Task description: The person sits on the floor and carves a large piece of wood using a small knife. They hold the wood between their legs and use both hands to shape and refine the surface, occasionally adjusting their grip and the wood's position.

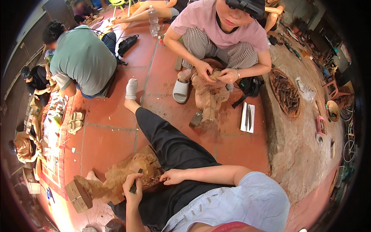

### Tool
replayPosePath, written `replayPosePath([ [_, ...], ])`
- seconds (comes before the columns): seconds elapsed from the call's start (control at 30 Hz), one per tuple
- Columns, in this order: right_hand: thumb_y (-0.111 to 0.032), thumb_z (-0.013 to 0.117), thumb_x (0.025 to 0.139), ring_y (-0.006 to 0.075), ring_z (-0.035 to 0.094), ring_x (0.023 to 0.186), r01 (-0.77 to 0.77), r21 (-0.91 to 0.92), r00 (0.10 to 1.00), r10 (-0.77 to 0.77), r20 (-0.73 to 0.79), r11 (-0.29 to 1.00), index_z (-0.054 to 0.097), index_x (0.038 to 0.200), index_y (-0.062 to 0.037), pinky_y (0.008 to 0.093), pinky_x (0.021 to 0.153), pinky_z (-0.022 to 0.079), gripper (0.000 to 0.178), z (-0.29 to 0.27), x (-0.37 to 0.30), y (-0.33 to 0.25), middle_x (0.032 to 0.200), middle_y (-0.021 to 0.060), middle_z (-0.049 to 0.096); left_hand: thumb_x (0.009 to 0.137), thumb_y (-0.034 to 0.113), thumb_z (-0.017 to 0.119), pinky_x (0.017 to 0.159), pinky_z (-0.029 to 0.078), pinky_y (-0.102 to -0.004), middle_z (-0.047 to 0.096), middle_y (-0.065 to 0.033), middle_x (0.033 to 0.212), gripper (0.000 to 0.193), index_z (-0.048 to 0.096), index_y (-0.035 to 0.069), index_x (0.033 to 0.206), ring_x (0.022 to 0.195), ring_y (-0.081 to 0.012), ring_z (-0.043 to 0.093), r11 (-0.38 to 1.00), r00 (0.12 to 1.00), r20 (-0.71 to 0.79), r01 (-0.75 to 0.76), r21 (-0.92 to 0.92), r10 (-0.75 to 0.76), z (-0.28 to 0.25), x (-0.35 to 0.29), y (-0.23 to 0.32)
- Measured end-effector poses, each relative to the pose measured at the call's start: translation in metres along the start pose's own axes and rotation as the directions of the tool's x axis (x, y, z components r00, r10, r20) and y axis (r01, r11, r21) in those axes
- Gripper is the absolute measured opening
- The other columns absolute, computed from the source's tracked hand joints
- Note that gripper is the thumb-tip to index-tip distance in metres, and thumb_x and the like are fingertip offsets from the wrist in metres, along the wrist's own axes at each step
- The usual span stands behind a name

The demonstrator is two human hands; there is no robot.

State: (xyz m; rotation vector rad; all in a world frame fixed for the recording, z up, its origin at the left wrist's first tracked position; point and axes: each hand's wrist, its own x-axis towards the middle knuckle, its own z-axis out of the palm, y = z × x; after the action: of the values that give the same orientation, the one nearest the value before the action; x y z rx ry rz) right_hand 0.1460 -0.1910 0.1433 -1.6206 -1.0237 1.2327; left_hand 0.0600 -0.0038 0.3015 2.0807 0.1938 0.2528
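Note:
A carved wooden figure [116,174] lies across my lap and legs, its blocky base [79,194] toward the lower left. My left hand [132,190] is closed round a narrow dark strip [133,188], which sticks out at both sides of the fingers; whether it is a file or folded sandpaper I cannot tell. That hand rests over the carving's near side. Curled at the carving's right end is my right hand [172,176], its fingertips close to the wood; what they pinch, if anything, is too small to make out.
Facing me, a person in a pink shirt [203,19] works on another wooden carving [208,94]. Near it lie a grey slipper [181,91], a black bag [250,86] and dark blades on white paper [247,117]. A basket of tools [285,92] stands right; another person [83,58] sits left.

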Motion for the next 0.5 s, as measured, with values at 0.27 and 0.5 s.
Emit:
replayPosePath([
  [0.27,-0.025,0.061,0.087,0.0246,0.066,0.093,0.016,0.01,1.0,-0.016,-0.015,1.0,0.062,0.119,-0.0041,0.0346,0.082,0.051,0.038,-0.004,0.004,0.0,0.107,0.0146,0.066,0.086,-0.007,0.053,0.068,0.044,-0.0258,0.061,-0.0084,0.086,0.015,0.064,-0.001,0.094,0.074,-0.0138,0.057,0.986,0.989,-0.003,0.147,-0.078,-0.147,-0.012,-0.011,-0.019],
  [0.5,-0.026,0.062,0.087,0.0252,0.066,0.09,0.028,0.038,1.0,-0.027,-0.012,0.999,0.063,0.118,-0.005,0.0353,0.081,0.051,0.038,-0.008,0.002,0.004,0.105,0.014,0.066,0.086,-0.005,0.052,0.072,0.047,-0.0293,0.062,-0.0098,0.086,0.014,0.063,-0.002,0.093,0.076,-0.0177,0.059,0.999,0.999,-0.029,0.015,0.031,-0.014,0.005,0.013,-0.005],
])
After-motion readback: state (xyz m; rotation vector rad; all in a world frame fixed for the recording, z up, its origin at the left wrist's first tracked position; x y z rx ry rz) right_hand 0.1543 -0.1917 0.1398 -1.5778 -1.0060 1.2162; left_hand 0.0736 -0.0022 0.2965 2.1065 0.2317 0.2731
